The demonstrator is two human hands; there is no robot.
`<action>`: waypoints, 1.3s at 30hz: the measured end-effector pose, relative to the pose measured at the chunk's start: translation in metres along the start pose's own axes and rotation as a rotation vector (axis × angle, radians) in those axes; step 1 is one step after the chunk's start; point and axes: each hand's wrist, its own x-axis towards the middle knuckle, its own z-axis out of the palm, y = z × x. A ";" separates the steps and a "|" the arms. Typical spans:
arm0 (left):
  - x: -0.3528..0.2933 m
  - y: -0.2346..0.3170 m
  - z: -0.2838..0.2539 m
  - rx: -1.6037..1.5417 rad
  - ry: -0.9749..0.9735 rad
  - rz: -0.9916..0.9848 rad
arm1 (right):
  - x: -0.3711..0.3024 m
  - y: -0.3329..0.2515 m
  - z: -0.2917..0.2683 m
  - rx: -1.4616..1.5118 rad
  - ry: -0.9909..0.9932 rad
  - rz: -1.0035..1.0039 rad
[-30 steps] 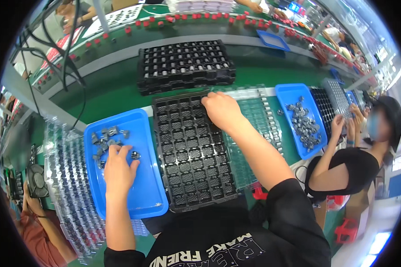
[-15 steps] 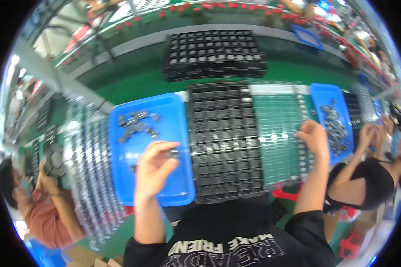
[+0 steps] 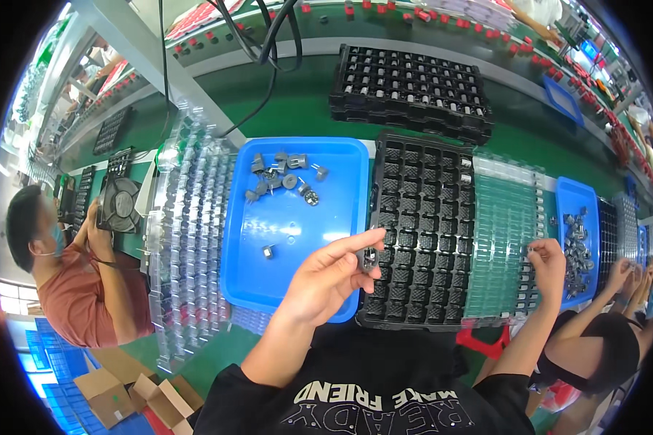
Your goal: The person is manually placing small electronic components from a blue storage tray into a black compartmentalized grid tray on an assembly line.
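in the head view, the left hand (image 3: 330, 279) is pinching a small gray part (image 3: 369, 259) between thumb and fingers. the part is above the near left edge of the black tray (image 3: 424, 239); the fingertip grip probably leaves most of it exposed, so that it can be turned.

the right hand (image 3: 548, 264) has thumb and forefinger drawn close together at the row of metal pieces (image 3: 533, 239) along the right side of the clear tray (image 3: 500, 232). whether a piece is between the fingertips cannot be told.

the blue tray (image 3: 319, 221) is left of the black tray, presumably for short reach by the left hand. loose gray parts (image 3: 289, 181) are grouped toward its far end, and one lone part (image 3: 268, 251) lies nearer. its raised rim likely prevents parts from rolling off.

the black tray is divided into pockets, which would keep items separate; most appear unfilled, with light pieces in the far right corner. a stack of filled black trays (image 3: 406, 109) stands beyond, apparently clear of both hands.
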 end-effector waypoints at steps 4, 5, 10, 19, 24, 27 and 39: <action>-0.001 -0.010 0.014 0.203 0.038 0.103 | -0.020 -0.065 0.021 0.269 0.138 -0.010; 0.000 -0.014 0.016 0.201 0.034 0.103 | -0.031 -0.093 0.034 0.575 0.180 0.036; 0.002 -0.027 0.029 0.253 0.047 0.276 | -0.088 -0.212 0.093 0.947 -0.102 -0.170; -0.005 -0.023 0.037 0.284 0.009 0.365 | -0.082 -0.253 0.106 0.508 -0.041 -0.703; -0.004 -0.024 0.032 0.256 -0.082 0.376 | -0.082 -0.254 0.108 0.529 -0.013 -0.740; -0.003 -0.027 0.033 0.284 -0.043 0.368 | -0.085 -0.254 0.108 0.474 0.008 -0.704; -0.003 -0.033 0.031 0.353 -0.006 0.416 | -0.084 -0.249 0.104 0.411 0.047 -0.755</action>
